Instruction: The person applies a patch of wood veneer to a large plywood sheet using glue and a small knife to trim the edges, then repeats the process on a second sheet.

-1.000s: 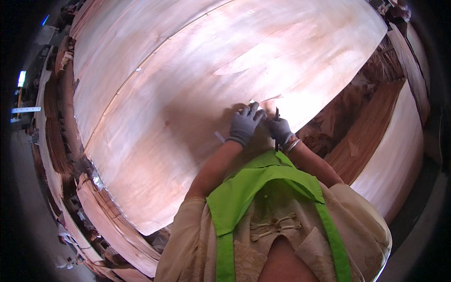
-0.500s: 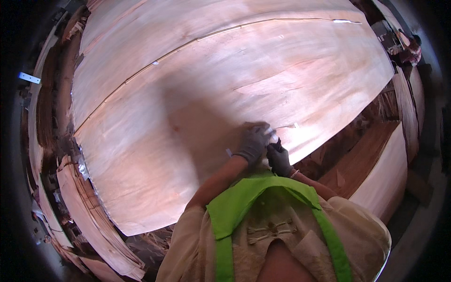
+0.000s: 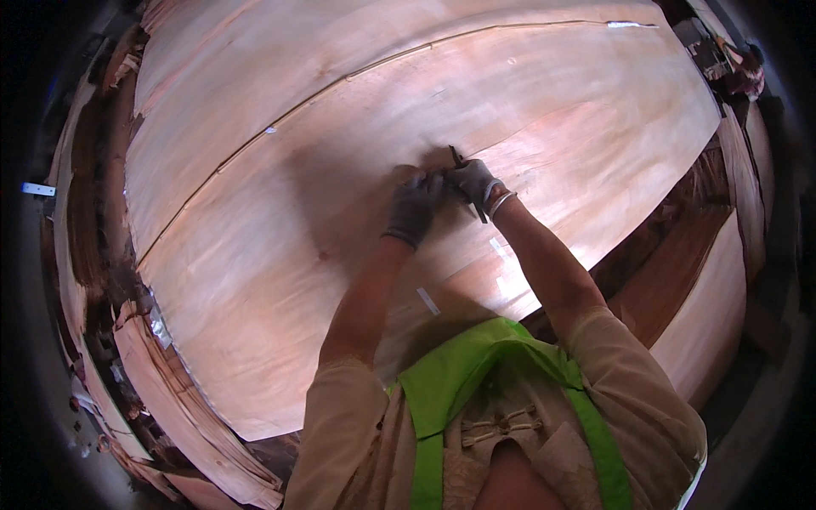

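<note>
Both my hands wear grey gloves and meet over a broad, pale wood veneer sheet [image 3: 340, 280]. My right hand [image 3: 474, 183] is closed around a slim dark tool [image 3: 480, 212], whose ends stick out above and below the fist; its exact kind does not show. Close beside it on the left, my left hand [image 3: 414, 206] has its fingers bent together at the veneer surface. Whatever may be between those fingertips is hidden. Short white tape strips [image 3: 427, 301] lie on the sheet nearer my body.
A long thin seam [image 3: 347, 78] crosses the far part of the sheet. Veneer stacks stand at the left [image 3: 183, 408] and right [image 3: 701, 306], with broken scraps along the edges. Another person [image 3: 748, 76] is at the far right.
Both hands have moved forward from the sheet's near edge toward its middle, the left also slightly leftward. My arms are more stretched out, and tape strips near my body are now uncovered.
</note>
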### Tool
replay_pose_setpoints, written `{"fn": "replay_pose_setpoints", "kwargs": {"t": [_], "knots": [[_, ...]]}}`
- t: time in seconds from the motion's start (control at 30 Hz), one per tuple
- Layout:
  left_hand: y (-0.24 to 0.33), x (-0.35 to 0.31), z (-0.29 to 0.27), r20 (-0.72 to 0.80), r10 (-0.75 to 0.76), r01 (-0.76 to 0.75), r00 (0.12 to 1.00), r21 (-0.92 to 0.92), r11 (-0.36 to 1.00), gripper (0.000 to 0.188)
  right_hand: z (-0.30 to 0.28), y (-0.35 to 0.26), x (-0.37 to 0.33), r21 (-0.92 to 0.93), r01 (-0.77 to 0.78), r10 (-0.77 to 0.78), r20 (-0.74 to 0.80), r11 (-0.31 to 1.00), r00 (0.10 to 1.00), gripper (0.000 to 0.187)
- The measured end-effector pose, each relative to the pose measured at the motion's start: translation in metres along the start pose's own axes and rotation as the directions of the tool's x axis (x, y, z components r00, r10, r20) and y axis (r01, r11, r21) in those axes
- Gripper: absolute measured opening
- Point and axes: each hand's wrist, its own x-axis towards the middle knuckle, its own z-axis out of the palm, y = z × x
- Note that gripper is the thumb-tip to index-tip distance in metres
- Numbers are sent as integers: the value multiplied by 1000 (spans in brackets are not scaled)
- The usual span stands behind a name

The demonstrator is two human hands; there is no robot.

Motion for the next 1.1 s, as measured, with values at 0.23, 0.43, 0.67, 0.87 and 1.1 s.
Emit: {"fn": "replay_pose_setpoints", "kwargs": {"t": [0.23,0.43,0.67,0.87,1.1], "knots": [[4,15,6,116,-46,64,992,-155,986,39,12,42,-6,-40,80,-88,-299,996,950,24],[-1,5,-2,-75,144,-135,987,116,984,38,22,70,-33,-7,207,-202,-248,978,947,18],[3,3,-14,20,67,-69,998,121,990,44,-159,47,-15,-56,145,-155,-424,988,893,6],[16,11,-8,109,61,-77,992,141,987,49,-191,51,-18,-548,-139,-209,-524,825,826,29],[-1,-5,-34,7,-33,34,999,-103,994,52,-161,32,-88,-867,76,-574,-258,493,777,50]]}}
